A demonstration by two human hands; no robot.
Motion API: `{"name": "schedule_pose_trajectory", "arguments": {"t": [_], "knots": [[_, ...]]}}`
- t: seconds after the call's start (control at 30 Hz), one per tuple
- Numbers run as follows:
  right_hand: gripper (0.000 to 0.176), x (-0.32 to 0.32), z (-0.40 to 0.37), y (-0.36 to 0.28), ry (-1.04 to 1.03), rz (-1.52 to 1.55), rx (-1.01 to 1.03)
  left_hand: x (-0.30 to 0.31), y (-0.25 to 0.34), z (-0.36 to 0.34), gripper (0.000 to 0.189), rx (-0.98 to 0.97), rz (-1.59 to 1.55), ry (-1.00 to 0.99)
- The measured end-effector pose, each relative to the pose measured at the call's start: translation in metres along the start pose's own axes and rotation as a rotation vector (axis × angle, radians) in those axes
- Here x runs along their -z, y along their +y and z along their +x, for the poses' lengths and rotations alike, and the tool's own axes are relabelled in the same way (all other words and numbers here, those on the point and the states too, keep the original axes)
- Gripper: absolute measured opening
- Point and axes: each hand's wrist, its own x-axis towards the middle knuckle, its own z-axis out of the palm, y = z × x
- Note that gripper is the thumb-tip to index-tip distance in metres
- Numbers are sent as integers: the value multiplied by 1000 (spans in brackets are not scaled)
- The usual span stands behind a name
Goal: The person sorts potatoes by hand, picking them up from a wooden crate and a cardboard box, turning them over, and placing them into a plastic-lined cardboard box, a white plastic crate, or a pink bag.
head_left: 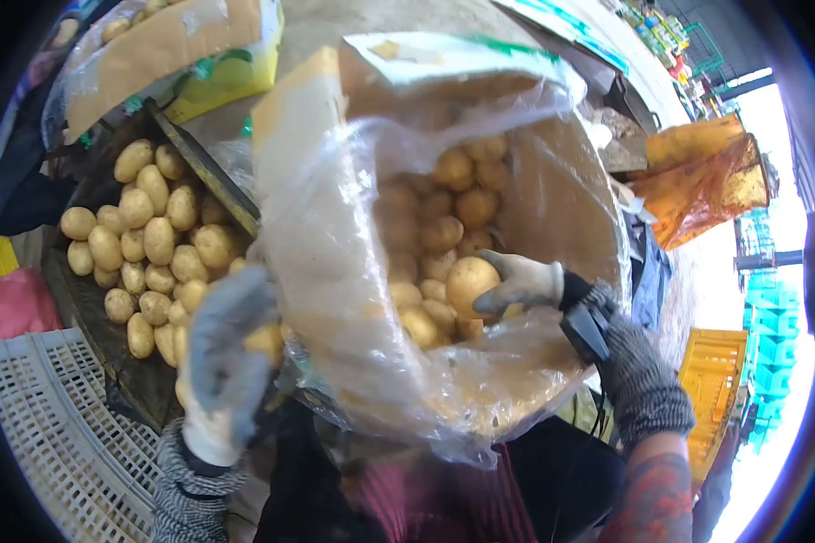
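Observation:
My right hand (pixel 527 282), in a pale grey glove, grips a round potato (pixel 471 286) over the inside of a cardboard box (pixel 308 217). Clear plastic film (pixel 371 281) lines the box and folds over its rim. Many potatoes (pixel 439 233) lie in it below the held one. To the left, my gloved left hand (pixel 231 348) is curved and smeared by motion over the near right side of a dark tray (pixel 109 348) heaped with potatoes (pixel 158 240). Yellowish potato surface shows beside its fingers; I cannot tell whether it holds one.
A white slatted plastic crate (pixel 68 416) stands at the lower left. Another carton (pixel 167 63) with potatoes is at the upper left, beside a dark-clothed arm (pixel 27 195). An orange-yellow crate (pixel 711 389) and stacked turquoise crates (pixel 774 344) are on the right.

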Motion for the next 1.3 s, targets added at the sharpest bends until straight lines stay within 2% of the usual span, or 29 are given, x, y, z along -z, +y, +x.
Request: {"name": "schedule_pose_trajectory", "arguments": {"t": [0.07,0.17,0.27,0.3,0.33,0.37,0.4,0.47,0.5,0.6,0.7,0.77,0.87,0.9,0.97,1.07,1.1,1.2,1.23,1.3], "knots": [[93,-12,-11,-20,5,280,412,-18,10,6,55,29,-207,-131],[111,-40,-40,-74,3,286,568,-41,12,10,72,174,-344,-164],[111,-70,-52,-105,148,-25,734,-64,20,4,75,81,-526,-160],[93,-82,-47,-112,153,-5,886,-69,16,4,80,33,-532,-168],[86,-86,-48,-126,214,-287,999,-72,8,5,85,-11,-537,-174],[85,-87,-42,-135,201,-401,1123,-70,5,4,91,-52,-543,-182],[83,-89,-36,-142,190,-513,1245,-64,7,1,94,-74,-413,-115],[80,-108,-24,-134,150,0,995,-54,10,1,100,-111,-163,5],[79,-115,-18,-129,134,245,844,-52,9,1,100,-136,-152,42],[71,-109,-8,-118,108,213,912,-52,3,-1,101,-205,-131,131],[65,-108,-5,-114,147,119,927,-47,-10,2,96,-262,273,245],[63,-111,-7,-119,194,27,938,-48,-9,1,94,-242,171,256],[64,-113,-9,-121,241,-94,951,-43,-7,-2,102,-240,272,210],[68,-115,-12,-123,240,-46,924,-42,-6,-3,107,-247,347,183],[76,-120,-19,-129,243,50,869,-42,-4,-4,104,-258,333,184],[81,-123,-13,-125,410,-308,898,-45,5,-6,98,-309,472,213],[81,-124,-11,-124,459,-371,1006,-46,8,-7,96,-331,545,228],[84,-134,-14,-125,533,-331,974,-51,-3,-5,91,-359,626,248],[72,-138,-18,-129,561,-302,962,-50,-7,-4,92,-339,607,238],[60,-137,-20,-127,559,-252,918,-48,-12,-3,92,-322,595,227]]}}
